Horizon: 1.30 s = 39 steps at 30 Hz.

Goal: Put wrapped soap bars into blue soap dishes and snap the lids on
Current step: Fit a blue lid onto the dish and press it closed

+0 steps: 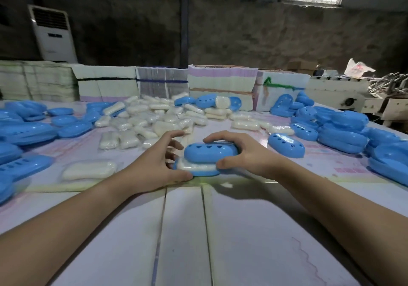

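At the table's middle a blue soap dish base (204, 172) holds a white wrapped soap bar (194, 166). A blue lid (209, 153) with heart-shaped holes lies tilted on the soap, gripped by my right hand (245, 156) with fingers over its far edge and thumb at its near edge. My left hand (157, 163) sits at the base's left end, its thumb against the base's front rim and its fingers spread and curled beside the lid.
Several wrapped soap bars (154, 118) are heaped behind the hands, and one (88, 169) lies to the left. Blue dish parts are piled at the left (24, 131) and right (344, 129). Stacked paper bundles (220, 87) line the table's back edge.
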Available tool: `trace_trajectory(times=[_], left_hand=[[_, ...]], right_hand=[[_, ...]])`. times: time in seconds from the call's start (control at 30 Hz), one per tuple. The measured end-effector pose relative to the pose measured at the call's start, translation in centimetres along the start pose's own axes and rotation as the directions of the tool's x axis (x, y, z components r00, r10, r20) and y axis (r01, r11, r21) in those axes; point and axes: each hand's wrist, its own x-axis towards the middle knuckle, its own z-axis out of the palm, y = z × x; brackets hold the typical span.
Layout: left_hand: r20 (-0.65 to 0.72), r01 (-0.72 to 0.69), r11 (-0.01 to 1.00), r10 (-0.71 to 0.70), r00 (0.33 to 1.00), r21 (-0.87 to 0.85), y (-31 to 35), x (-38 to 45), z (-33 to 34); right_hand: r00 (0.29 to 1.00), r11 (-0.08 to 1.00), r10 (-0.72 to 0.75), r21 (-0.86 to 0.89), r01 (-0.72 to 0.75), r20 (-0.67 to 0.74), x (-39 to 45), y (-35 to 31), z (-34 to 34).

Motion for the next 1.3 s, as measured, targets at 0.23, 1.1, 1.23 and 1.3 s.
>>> trace_trajectory(times=[0.23, 1.1, 1.23, 1.3], left_hand=[[-0.008, -0.025, 1.0, 0.025, 1.0, 0.005, -0.2, 0.1, 0.1], [0.041, -0.048, 0.994, 0.044, 0.998, 0.097, -0.4, 0.0, -0.7], [0.044, -0.099, 0.989, 0.095, 0.994, 0.111, -0.5, 0.0, -0.6], [0.042, -0.11, 0.987, 0.105, 0.994, 0.114, -0.5, 0.0, -0.6]], right_hand=[[0.995, 0.993, -0.093, -0.068, 0.096, 0.041, 0.6, 0.1, 1.2], [0.987, 0.923, -0.16, -0.353, 0.151, 0.002, 1.0, 0.8, 1.6], [0.982, 0.932, -0.185, -0.325, 0.16, -0.048, 1.0, 0.6, 1.7], [0.981, 0.929, -0.187, -0.334, 0.163, -0.042, 1.0, 0.6, 1.6]])
